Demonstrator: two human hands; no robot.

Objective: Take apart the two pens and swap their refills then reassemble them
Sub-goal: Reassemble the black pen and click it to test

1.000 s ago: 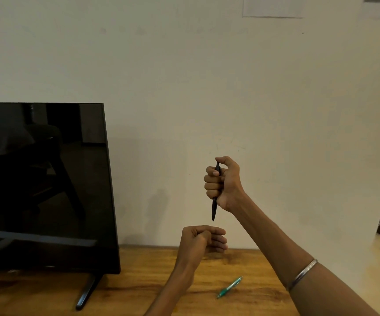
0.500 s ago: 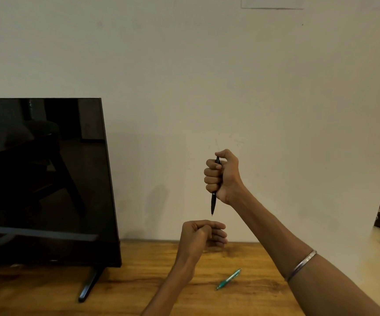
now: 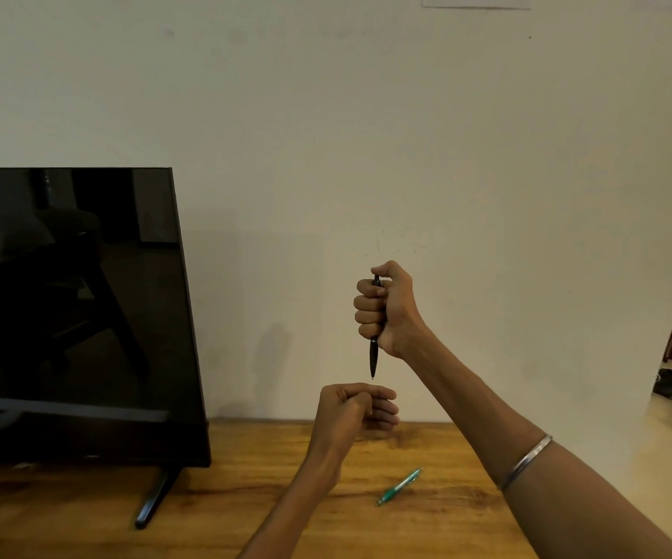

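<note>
Gripping the black pen (image 3: pixel 374 359) upright in your right hand (image 3: pixel 382 310), you hold it in a full fist, fingers curled round the barrel and thumb over the top, so most of its upper half is hidden; only the clicker end above your index finger and the lower barrel and tip below your little finger show. Directly under that tip, not quite touching it, your left hand (image 3: pixel 356 411) is curled with fingertips drawn to the thumb; whether it pinches anything cannot be told, since the fingers cover their own inside. Below and to the right of both grips, the green pen (image 3: pixel 400 486) lies alone and slanted on the wooden table (image 3: pixel 245 502), apart from either hand. A metal bangle (image 3: pixel 524 461) circles your right forearm. Left of your hands stands a dark monitor (image 3: pixel 76 316), its left side cut off by the frame.
</note>
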